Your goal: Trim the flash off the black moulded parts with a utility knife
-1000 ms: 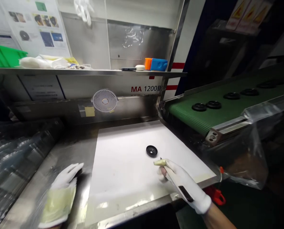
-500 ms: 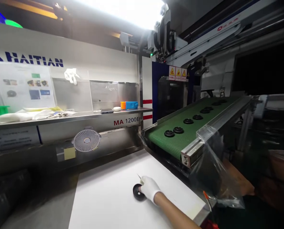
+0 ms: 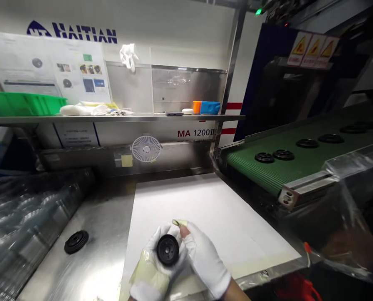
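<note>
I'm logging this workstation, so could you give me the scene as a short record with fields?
Left hand: gloved, holding a black disc
Right hand: gloved, close beside that disc; grip contents unclear
Below hands: white sheet
Left of sheet: second disc on metal bench
Right side: green belt carrying several discs
Shelf: green bin, among other items

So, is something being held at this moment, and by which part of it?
The left hand holds a black round part around its outer rim. Whether the right hand grips anything is too blurred to tell.
</note>
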Motion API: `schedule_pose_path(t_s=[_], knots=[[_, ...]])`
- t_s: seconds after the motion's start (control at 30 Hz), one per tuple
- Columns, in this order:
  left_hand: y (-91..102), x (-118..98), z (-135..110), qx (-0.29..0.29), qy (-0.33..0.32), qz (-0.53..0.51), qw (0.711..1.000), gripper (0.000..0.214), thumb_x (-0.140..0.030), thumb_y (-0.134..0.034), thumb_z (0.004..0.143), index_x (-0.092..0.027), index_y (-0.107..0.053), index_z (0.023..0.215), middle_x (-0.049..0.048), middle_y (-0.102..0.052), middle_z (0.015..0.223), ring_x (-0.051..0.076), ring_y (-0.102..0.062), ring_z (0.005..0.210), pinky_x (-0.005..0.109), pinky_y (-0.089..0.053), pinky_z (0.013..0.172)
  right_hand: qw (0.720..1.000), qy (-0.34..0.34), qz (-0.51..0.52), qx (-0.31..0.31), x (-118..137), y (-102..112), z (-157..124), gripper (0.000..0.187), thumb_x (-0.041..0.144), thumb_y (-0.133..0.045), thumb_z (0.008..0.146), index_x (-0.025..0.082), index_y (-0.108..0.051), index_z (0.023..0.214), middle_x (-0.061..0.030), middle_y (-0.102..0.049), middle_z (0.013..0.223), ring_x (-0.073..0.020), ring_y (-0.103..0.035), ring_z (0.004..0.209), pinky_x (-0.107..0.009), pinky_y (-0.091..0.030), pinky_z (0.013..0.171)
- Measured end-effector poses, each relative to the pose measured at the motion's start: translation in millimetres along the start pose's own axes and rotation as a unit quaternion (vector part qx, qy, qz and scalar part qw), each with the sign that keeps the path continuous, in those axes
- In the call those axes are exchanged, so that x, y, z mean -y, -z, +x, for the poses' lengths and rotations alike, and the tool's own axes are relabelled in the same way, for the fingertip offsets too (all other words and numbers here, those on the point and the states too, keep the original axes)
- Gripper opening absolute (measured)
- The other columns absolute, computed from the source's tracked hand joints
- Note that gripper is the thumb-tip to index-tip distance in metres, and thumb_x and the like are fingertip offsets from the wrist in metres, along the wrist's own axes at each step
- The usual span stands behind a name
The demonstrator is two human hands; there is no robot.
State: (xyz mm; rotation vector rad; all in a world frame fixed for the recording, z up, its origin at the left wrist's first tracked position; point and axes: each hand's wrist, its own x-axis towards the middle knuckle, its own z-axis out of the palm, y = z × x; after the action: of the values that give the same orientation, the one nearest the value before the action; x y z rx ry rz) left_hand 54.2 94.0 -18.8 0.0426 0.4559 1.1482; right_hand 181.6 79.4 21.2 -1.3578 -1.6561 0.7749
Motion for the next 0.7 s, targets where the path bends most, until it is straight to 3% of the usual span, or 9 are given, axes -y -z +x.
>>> schedule_pose_path(t_s=[0.07, 0.17, 0.33, 0.47, 0.7], knots=[[2.1, -7.7, -9.9, -0.001, -0.046, 0.012, 0.999, 0.045, -0.003, -0.062, 0.073, -0.022, -0.060, 0.114, 0.0096, -0.068, 0.108, 0.026, -0.059, 0.110, 0.040, -0.052, 0.088, 1.000, -0.004, -0.004, 0.028, -5.8, 3.3, -6.7, 0.035, 0.044, -0.032, 0.093, 0.021, -0.052, 0.074, 0.0000, -0.058, 0.072, -0.0167, -0.055, 0.069, -0.029, -0.041, 0.066], [6.4, -12.3, -17.8, -0.015, -0.092, 0.046, 0.995, 0.052, 0.005, -0.059, 0.070, -0.020, -0.060, 0.116, 0.0101, -0.067, 0.110, 0.021, -0.062, 0.105, 0.031, -0.052, 0.088, 0.995, -0.007, -0.038, 0.091, -17.4, -5.1, -13.5, 0.026, 0.035, -0.039, 0.090, 0.022, -0.048, 0.070, 0.0024, -0.055, 0.067, -0.0153, -0.051, 0.065, -0.028, -0.037, 0.061], [11.1, -9.9, -20.3, -0.027, -0.099, 0.119, 0.987, 0.048, 0.005, -0.062, 0.067, -0.015, -0.063, 0.110, 0.0085, -0.068, 0.091, 0.018, -0.066, 0.083, 0.028, -0.055, 0.075, 0.993, 0.004, -0.064, 0.104, -19.1, -26.3, -18.2, 0.020, 0.030, -0.041, 0.090, 0.023, -0.048, 0.073, 0.0040, -0.055, 0.066, -0.0140, -0.050, 0.063, -0.025, -0.035, 0.059], [7.1, -12.2, -21.4, -0.073, -0.089, 0.052, 0.992, 0.021, -0.010, -0.061, 0.073, -0.014, -0.066, 0.093, 0.0062, -0.065, 0.076, 0.016, -0.064, 0.070, 0.026, -0.054, 0.062, 0.988, 0.034, -0.113, 0.095, -9.0, -25.8, -21.3, 0.029, 0.035, -0.031, 0.095, 0.023, -0.049, 0.075, 0.0029, -0.057, 0.069, -0.0140, -0.052, 0.063, -0.026, -0.035, 0.059], [0.3, -16.2, -25.4, -0.058, -0.097, -0.002, 0.994, 0.011, -0.009, -0.058, 0.072, -0.011, -0.065, 0.080, 0.0051, -0.060, 0.067, 0.015, -0.059, 0.066, 0.026, -0.053, 0.065, 0.952, 0.056, -0.296, 0.062, -3.5, -23.8, -24.7, 0.027, 0.032, -0.034, 0.096, 0.024, -0.049, 0.076, 0.0039, -0.061, 0.071, -0.0144, -0.057, 0.065, -0.028, -0.029, 0.058]])
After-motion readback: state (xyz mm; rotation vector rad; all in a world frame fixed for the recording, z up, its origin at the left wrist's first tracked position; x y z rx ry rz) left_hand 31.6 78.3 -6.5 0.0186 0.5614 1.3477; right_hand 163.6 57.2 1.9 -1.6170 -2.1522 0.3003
